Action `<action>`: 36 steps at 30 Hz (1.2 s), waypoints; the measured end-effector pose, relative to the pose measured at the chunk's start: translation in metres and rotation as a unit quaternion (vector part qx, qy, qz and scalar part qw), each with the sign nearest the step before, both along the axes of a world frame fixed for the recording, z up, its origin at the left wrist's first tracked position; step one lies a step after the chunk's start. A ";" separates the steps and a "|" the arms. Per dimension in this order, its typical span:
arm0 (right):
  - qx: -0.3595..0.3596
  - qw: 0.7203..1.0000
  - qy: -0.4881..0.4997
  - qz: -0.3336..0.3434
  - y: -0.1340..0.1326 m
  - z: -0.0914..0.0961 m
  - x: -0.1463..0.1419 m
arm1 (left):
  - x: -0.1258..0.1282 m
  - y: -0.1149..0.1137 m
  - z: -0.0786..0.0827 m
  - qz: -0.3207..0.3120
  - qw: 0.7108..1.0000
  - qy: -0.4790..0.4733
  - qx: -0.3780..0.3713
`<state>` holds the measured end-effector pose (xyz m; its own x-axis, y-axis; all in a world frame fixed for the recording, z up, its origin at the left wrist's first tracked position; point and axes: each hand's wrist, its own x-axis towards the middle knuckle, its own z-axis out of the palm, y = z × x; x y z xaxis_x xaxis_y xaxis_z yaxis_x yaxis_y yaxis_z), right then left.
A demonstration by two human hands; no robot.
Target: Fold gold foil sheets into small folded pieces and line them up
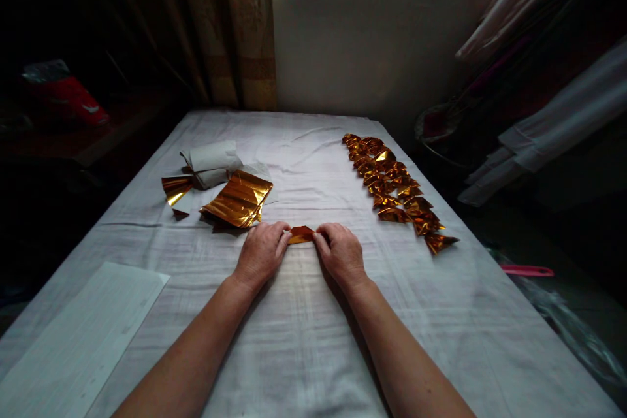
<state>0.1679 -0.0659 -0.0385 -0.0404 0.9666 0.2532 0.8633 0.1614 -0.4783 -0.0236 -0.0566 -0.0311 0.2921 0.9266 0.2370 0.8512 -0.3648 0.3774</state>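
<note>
A small folded piece of gold foil paper lies on the white cloth between my hands. My left hand pinches its left end with curled fingers. My right hand pinches its right end the same way. Both hands rest knuckles-up on the cloth-covered table. A stack of flat gold foil sheets sits just left of my left hand. A long row of several folded gold foil pieces runs along the right side of the table.
A white paper roll or wrapper and a loose gold foil scrap lie at the back left. A white sheet of paper lies at the front left. Curtains and a wall stand behind the table; clutter surrounds the right edge.
</note>
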 end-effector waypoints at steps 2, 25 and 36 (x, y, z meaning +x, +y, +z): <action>0.007 1.000 -0.003 -0.008 0.000 0.000 -0.001 | 0.001 0.000 -0.002 0.013 1.000 0.012 0.024; 0.015 0.999 -0.029 -0.025 0.003 -0.002 -0.003 | 0.005 -0.006 -0.004 0.033 0.991 0.105 0.072; 0.053 0.998 -0.040 0.000 0.000 -0.004 -0.007 | 0.004 -0.006 -0.003 0.024 0.996 0.059 0.056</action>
